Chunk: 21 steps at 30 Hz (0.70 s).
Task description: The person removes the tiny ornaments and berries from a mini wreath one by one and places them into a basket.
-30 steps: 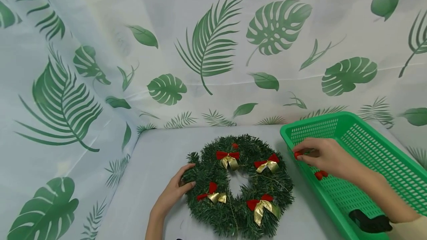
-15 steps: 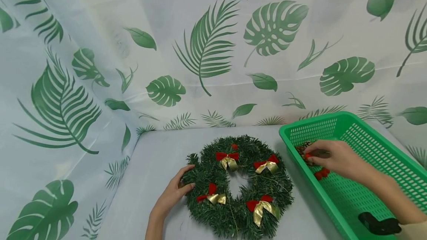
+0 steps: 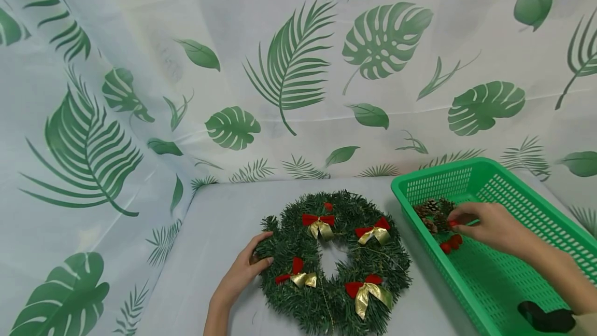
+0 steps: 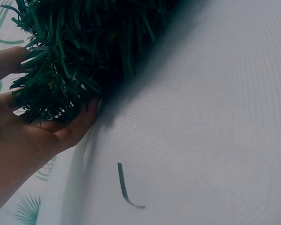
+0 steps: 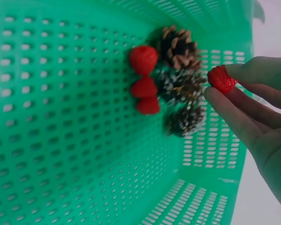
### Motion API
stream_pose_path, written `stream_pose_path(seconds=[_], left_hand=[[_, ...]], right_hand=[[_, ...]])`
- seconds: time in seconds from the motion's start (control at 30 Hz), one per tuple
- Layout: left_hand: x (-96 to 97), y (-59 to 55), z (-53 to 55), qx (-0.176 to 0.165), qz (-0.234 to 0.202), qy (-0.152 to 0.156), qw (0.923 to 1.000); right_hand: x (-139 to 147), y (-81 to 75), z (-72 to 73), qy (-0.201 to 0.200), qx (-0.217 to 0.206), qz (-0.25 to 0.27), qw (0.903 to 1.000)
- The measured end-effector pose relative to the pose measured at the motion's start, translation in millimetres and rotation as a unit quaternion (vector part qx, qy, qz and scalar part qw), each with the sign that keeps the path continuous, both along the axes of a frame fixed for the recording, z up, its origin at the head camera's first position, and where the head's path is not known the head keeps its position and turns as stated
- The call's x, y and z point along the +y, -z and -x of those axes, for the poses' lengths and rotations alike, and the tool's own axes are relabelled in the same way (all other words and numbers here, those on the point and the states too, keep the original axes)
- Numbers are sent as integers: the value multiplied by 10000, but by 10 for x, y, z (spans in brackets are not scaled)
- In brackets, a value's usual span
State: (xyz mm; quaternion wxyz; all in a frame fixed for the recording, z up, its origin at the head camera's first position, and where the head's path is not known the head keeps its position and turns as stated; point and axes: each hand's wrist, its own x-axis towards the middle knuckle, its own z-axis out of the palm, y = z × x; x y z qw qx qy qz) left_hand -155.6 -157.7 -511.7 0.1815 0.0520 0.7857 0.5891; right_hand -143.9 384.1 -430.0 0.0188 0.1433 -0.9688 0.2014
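A green artificial wreath (image 3: 303,242) with red-and-gold bows (image 3: 368,294) and a small red berry (image 3: 328,206) near its top lies on the table. My left hand (image 3: 240,274) grips its left edge; in the left wrist view, fingers and thumb curl round the dark green sprigs (image 4: 61,89). Over the green basket (image 3: 494,274), my right hand (image 3: 496,227) pinches a red artificial raspberry (image 5: 221,79) between thumb and fingertips. Three more raspberries (image 5: 144,59) lie on the basket floor beside several pine cones (image 5: 178,49), some of them white-tipped.
The long perforated basket stands at the right, its rim (image 3: 545,204) raised above the table (image 3: 210,206). Leaf-printed cloth (image 3: 298,87) hangs behind and at the left. A loose green strand (image 4: 122,187) lies on the table by the left hand.
My right hand has moved rightward and slightly down from the basket's left rim to over its inside, still pinching the raspberry. More pine cones show. The left hand and wreath stay put.
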Motion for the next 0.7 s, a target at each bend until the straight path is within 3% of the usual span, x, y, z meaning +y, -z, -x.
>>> stream_pose_path(seconds=[0.7], left_hand=[[3, -19, -1, 15, 85, 21, 10000]], right_hand=[[289, 271, 130, -108, -604, -314, 9976]])
